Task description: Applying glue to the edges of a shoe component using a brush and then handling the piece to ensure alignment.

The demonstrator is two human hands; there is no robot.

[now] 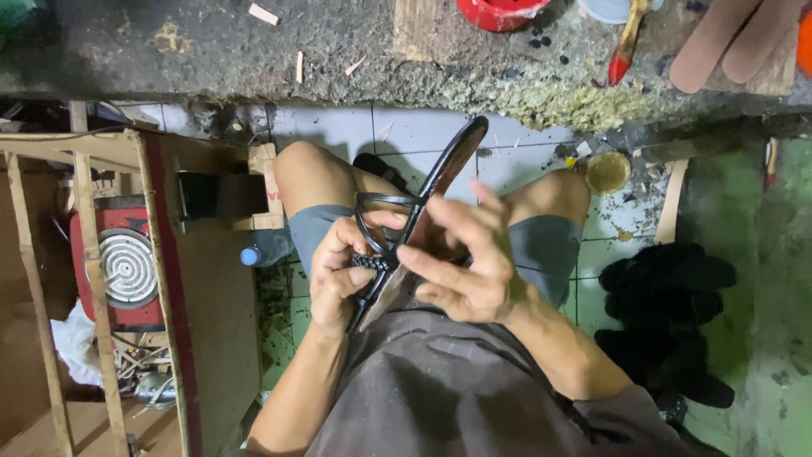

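I sit with my knees apart over a tiled floor. My left hand (342, 275) grips a long dark sandal sole (452, 161) edge-on, with thin black straps and a braided black band (370, 261) at my fingers. My right hand (463, 267) lies against the sole's other side, fingers spread, touching it and the straps. The sole's far end points up toward the workbench.
A rough grey workbench edge (338, 59) runs across the top, with a red bowl (499, 12), a red-tipped brush (624, 46) and flat sole cut-outs (727, 42). A wooden frame (93, 279) with a red coil stove (125, 267) stands left. Black material (668, 313) is heaped right. A small glue tin (607, 171) sits on the floor.
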